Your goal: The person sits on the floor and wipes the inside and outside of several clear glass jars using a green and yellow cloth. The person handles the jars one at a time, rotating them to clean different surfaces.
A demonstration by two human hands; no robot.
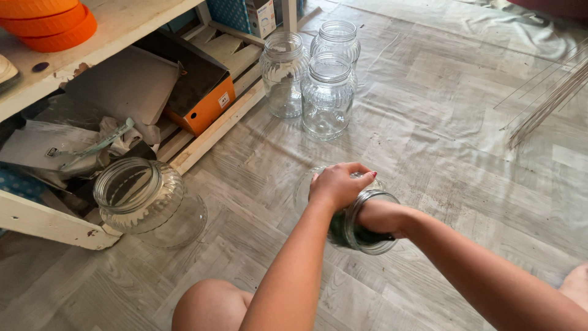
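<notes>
A large clear glass jar (366,202) lies tilted on the floor in front of me, its mouth facing me. My left hand (339,182) grips the jar's side from above. My right hand is pushed inside the jar through its mouth, so only the wrist (386,216) shows. Something dark green sits inside the jar around that hand; I cannot tell what it is. Another empty ribbed jar (144,199) leans against the shelf frame at the left.
Three empty upright glass jars (327,92) stand together at the back. A white wooden shelf (37,224) on the left holds an orange box (205,101), papers and orange rings. Thin metal rods (548,101) lie at the right. My knee (208,303) is low centre.
</notes>
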